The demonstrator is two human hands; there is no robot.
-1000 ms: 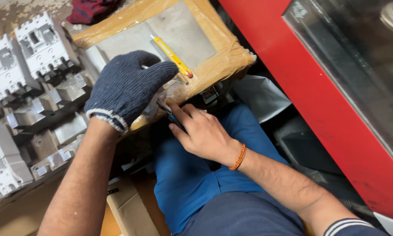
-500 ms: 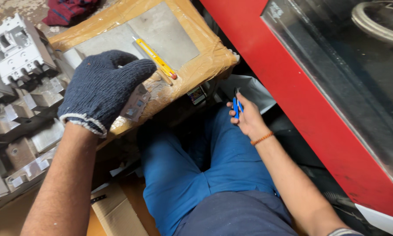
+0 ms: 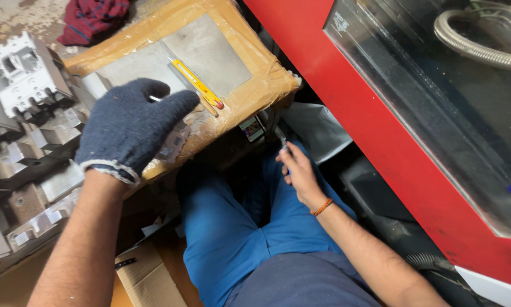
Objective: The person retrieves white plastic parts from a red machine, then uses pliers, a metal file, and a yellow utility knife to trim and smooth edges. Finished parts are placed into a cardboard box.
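Cluttered floor beside a red cabinet. Gloved left hand presses flat, open, on the taped board; a yellow tool at its 2 o'clock could roll off. Right hand grips a small tool.

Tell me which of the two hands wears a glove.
The left hand, in a dark blue knit glove, pressing on the taped board. The right hand is bare, with an orange band at the wrist.

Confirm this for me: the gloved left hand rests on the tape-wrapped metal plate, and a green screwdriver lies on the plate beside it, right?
Not quite. In the head view the gloved left hand does rest on the tape-wrapped metal plate, but the screwdriver beside it is yellow, not green.
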